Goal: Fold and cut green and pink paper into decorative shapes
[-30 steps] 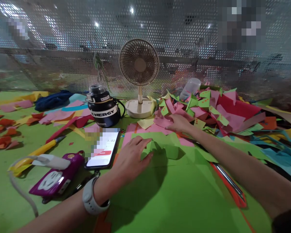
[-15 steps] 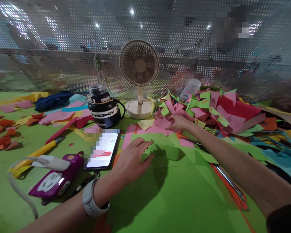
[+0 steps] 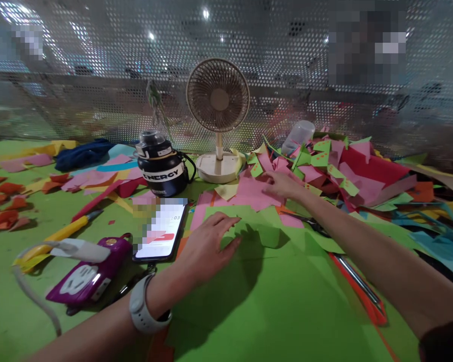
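Note:
My left hand (image 3: 211, 244), wearing a grey watch band (image 3: 141, 306), hovers over or rests on a small green paper piece (image 3: 241, 216); its thumb and index finger are apart. Beneath lies a large green paper sheet (image 3: 287, 301). Just right of my left hand, a folded green flap (image 3: 269, 234) stands up a little. Farther off, my right hand (image 3: 285, 184) reaches to pink paper (image 3: 251, 190), with its fingers apart at the edge of the scraps. Whether its fingertips touch the paper, I cannot tell. Scissors (image 3: 313, 225) lie under my right forearm.
A fan (image 3: 219, 100) and a dark bottle (image 3: 162, 168) stand at the back. Left are a phone (image 3: 162, 236), a purple power strip (image 3: 94, 269) and a yellow utility knife (image 3: 64, 234). Paper scraps (image 3: 324, 166) heap at right by a clear cup (image 3: 300, 136). An orange-and-silver tool (image 3: 358, 286) lies right.
My right hand has shifted slightly over the pink paper, its fingers a little more stretched. My left hand stays almost still. The digits on the phone screen went from 02 to 03.

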A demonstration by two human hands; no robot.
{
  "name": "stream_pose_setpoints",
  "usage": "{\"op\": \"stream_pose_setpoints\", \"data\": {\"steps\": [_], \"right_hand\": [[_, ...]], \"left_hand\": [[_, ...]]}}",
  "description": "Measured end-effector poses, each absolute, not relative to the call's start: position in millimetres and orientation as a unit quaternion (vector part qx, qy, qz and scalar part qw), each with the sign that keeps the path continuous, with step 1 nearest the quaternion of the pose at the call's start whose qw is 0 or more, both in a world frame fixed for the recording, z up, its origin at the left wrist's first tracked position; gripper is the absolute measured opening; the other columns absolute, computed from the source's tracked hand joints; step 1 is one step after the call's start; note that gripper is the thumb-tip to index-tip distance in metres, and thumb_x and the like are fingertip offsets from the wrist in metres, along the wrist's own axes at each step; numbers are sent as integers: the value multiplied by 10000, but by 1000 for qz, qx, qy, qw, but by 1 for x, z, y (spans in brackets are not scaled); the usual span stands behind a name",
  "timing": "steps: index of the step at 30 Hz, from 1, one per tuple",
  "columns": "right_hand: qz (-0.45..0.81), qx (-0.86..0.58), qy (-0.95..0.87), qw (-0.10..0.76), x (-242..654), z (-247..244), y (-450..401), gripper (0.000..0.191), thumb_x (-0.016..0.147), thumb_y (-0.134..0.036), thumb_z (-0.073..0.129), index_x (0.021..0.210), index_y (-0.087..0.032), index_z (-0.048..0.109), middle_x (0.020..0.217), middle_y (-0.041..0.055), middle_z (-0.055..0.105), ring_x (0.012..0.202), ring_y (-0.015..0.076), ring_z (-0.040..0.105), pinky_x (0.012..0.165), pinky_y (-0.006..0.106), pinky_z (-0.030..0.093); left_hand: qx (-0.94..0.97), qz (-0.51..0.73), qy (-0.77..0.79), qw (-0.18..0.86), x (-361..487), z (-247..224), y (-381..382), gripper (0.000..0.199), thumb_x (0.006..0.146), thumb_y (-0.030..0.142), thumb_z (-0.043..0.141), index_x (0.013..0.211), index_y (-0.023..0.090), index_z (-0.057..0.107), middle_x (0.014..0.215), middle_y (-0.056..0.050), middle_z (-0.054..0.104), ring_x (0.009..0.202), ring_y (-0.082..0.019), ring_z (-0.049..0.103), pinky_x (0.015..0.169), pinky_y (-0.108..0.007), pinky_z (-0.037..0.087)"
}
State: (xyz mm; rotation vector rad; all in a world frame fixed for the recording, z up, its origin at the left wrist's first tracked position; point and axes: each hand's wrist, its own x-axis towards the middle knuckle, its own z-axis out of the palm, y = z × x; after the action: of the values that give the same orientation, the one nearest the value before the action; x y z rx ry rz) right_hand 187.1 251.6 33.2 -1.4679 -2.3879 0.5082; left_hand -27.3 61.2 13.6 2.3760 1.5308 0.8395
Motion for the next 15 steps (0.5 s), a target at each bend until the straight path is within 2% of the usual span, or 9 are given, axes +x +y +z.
{"op": "stream_pose_setpoints", "data": {"steps": [4,11,15], "right_hand": [[153,-475,-833,241,193,53,251,161,811,-183,610,934,-144,707,890,59,714,829,210,645,764,305,483],[136,-412,-828,354,204,80,227,192,785,-172,566,890,-162,726,906,48,722,873,213,640,825,322,455],[158,-400,-817,386,209,78,225,180,778,-231,585,863,-143,717,838,62,715,806,213,641,755,324,472]], "left_hand": [[804,302,503,100,-27,16,61,332,891,250,555,1217,190,567,1096,-101,640,997,-243,618,845,-417,528],[790,374,482,54,-26,22,60,331,898,238,549,1223,178,563,1136,-116,637,1065,-247,589,902,-429,500],[771,378,496,127,-25,25,62,327,887,275,563,1192,160,588,1095,-121,654,1019,-247,610,879,-439,509]]}}
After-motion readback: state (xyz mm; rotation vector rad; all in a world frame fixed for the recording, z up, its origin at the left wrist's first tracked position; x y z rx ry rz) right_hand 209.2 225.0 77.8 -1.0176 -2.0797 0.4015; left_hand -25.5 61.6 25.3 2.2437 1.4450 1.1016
